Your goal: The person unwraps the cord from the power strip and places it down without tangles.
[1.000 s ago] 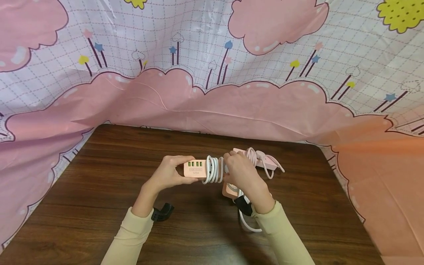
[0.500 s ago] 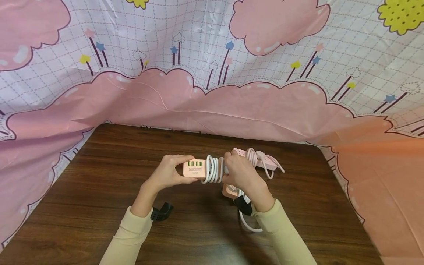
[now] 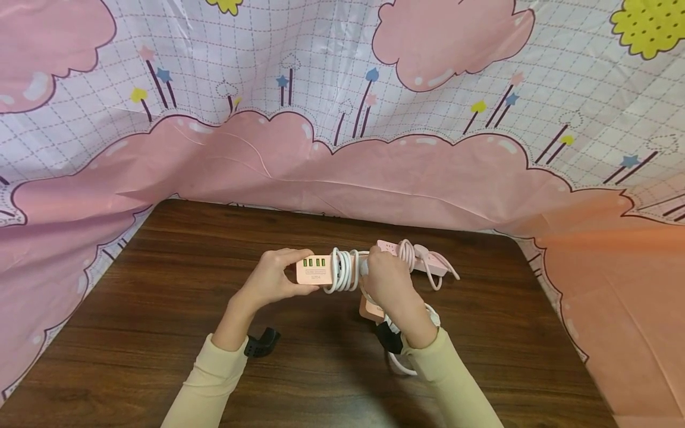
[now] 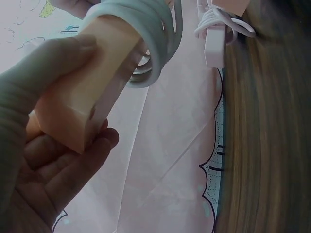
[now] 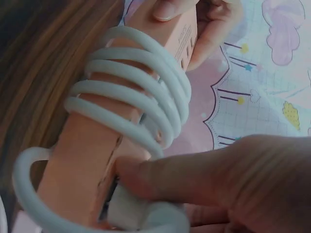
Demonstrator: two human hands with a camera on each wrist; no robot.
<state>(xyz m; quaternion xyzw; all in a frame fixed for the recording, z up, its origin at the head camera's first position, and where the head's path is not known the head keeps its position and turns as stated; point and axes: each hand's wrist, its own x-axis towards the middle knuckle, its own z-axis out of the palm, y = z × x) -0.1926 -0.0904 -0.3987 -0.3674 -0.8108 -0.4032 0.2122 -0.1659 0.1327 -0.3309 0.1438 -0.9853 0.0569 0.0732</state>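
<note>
Holding: left hand (image 3: 273, 278) and right hand (image 3: 387, 284) both grip the pink power strip (image 3: 316, 271), white cord (image 3: 342, 270) coiled round
Count: three strips; four green ports

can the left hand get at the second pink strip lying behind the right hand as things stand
Probably not now: the left hand grips the held power strip, and the right hand and the cord coils lie between it and the second strip.

Pink power strip (image 3: 314, 270), white cord (image 3: 343, 271), dark brown wood-grain table (image 3: 160, 285), pink cloud-print backdrop (image 3: 342, 119)

Head view down, wrist views close — shared power strip (image 3: 316, 270)
</note>
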